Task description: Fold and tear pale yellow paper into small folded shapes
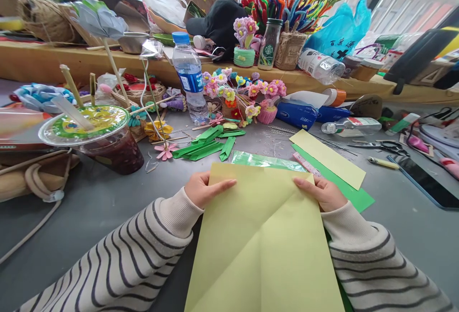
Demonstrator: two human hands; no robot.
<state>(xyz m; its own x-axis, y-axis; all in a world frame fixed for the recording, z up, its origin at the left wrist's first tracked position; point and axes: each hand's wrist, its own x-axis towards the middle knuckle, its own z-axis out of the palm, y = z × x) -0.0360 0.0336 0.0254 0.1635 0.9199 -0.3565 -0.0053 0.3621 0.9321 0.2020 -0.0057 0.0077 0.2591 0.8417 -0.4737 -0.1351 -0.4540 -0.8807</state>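
Note:
A large sheet of yellow paper (pixel 287 250) is held up between both hands, with a diagonal crease and a vertical crease on its face. My left hand (pixel 206 188) grips its upper left edge, thumb on the front and fingers behind. At the upper right corner, my right hand (pixel 321 191) pinches the sheet the same way. Just beyond it lie a clear packet of green paper (pixel 267 161), a green sheet (pixel 360 199) and a cut strip of yellow paper (pixel 330 159). Several folded green paper pieces (pixel 204 147) sit past my left hand.
A lidded cup of dark drink (pixel 114 152) stands at left, near a water bottle (pixel 190 80). Small crafted flowers (pixel 244 92) cluster at the back. Scissors (pixel 385 146), a utility knife (pixel 383 163) and a phone (pixel 428 180) lie at right. A crowded ledge (pixel 158 66) runs behind.

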